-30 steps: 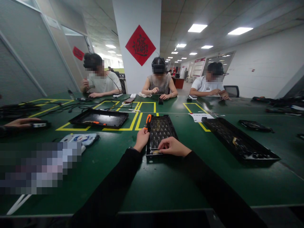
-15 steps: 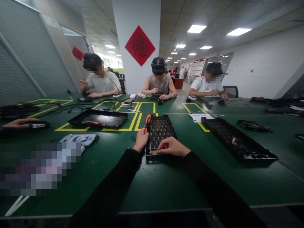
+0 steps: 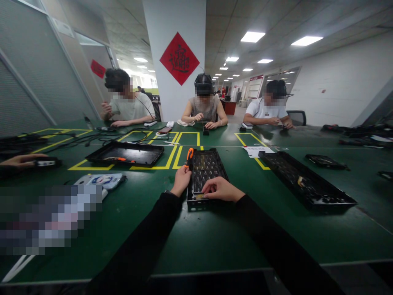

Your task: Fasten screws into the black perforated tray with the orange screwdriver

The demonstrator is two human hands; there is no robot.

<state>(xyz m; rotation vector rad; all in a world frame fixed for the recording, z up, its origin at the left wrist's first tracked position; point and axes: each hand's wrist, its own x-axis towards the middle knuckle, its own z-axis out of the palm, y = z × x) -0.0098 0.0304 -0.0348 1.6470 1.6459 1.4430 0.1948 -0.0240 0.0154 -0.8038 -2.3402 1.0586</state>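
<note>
In front of me a long black plastic tray (image 3: 208, 164) lies on the table, its inside dotted with rows of small pale marks. My left hand (image 3: 181, 180) is closed at the tray's left edge around an orange-handled tool (image 3: 189, 155) whose looped end points up; its exact kind is unclear. Over the near end of the tray, my right hand (image 3: 219, 189) has its thumb and fingers pinched together. The fingertips touch a small yellowish piece (image 3: 200, 196) lying inside the near rim. Whether they grip that piece or another small thing is hidden.
To the left is another black tray (image 3: 129, 149) with an orange-handled tool in it. A longer black tray (image 3: 325, 192) lies right, beside a flat black part (image 3: 326, 161). A neighbour's hand (image 3: 23, 159) holds a black device. Three people sit opposite the green table (image 3: 208, 246).
The whole view shifts slightly. Both my hands stay at the tray in nearly the same pose; the right fingertips stay by the yellowish piece.
</note>
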